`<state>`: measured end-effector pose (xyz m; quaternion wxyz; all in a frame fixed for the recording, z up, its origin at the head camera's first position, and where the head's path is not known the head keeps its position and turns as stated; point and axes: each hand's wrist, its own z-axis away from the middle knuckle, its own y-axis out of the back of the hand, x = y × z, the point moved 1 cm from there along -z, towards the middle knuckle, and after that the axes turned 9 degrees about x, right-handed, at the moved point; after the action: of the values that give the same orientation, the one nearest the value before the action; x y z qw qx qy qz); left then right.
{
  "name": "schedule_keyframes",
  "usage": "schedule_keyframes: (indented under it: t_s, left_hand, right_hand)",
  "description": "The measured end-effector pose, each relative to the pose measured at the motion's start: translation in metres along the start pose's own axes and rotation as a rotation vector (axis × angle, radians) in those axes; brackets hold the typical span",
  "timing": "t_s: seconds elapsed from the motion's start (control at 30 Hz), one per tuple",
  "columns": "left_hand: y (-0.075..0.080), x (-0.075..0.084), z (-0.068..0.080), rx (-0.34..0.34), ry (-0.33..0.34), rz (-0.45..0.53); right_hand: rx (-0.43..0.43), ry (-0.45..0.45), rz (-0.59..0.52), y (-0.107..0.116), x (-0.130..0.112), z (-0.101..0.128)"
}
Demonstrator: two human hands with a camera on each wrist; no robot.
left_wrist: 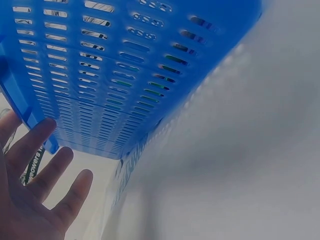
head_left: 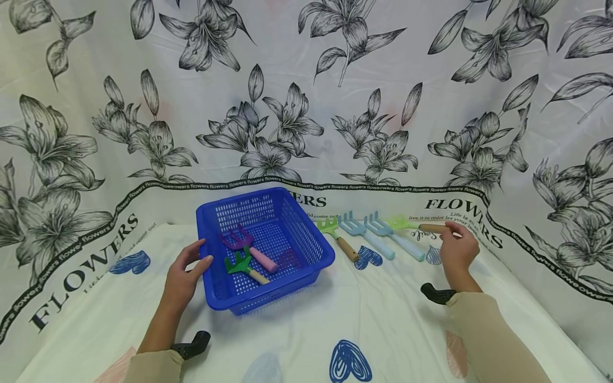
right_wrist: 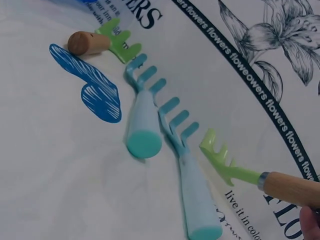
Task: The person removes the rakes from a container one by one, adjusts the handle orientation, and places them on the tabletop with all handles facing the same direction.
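Note:
My left hand [head_left: 184,271] is at the left rim of a blue plastic basket [head_left: 325,260], its thumb tip touching the rim; the left wrist view has its fingers [left_wrist: 75,197] spread loosely by the outer wall. Inside the basket lie a purple hand rake with a pink handle [head_left: 263,259] and a green hand rake with a wooden handle [head_left: 237,263]. My right hand [head_left: 458,252] pinches the wooden handle end of a light green hand rake [right_wrist: 290,189]. Whether its head touches the cloth, I cannot tell.
Left of the held rake, two light blue hand rakes [head_left: 407,247] [head_left: 375,240] lie side by side. Another light green rake with a wooden handle [head_left: 346,247] rests between them and the basket. A white printed cloth [head_left: 297,346] covers the surface and rises behind as a flowered backdrop.

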<state>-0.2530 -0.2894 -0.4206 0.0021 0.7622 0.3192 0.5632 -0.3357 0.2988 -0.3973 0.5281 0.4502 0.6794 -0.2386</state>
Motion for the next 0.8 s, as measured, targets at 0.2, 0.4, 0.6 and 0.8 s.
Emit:
schedule_keyframes:
  t_s: [0.2,0.4,0.6,0.8]
  left_hand:
    - [0.0,0.0,0.0,-0.003,0.0,-0.005]
    - [0.0,0.0,0.0,-0.005,-0.002,0.003]
    - [0.0,-0.002,-0.001,-0.003,0.002,-0.004]
    - [0.001,-0.003,-0.001,-0.006,0.003,-0.004]
  right_hand:
    - [-0.024,-0.049,0.026,0.003,0.006,-0.003]
    - [-0.033,-0.059,0.074,0.006,0.021,-0.007]
    - [-0.031,-0.028,0.157,0.008,0.037,-0.009]
    - [-0.118,-0.045,0.248,0.012,0.051,-0.01]
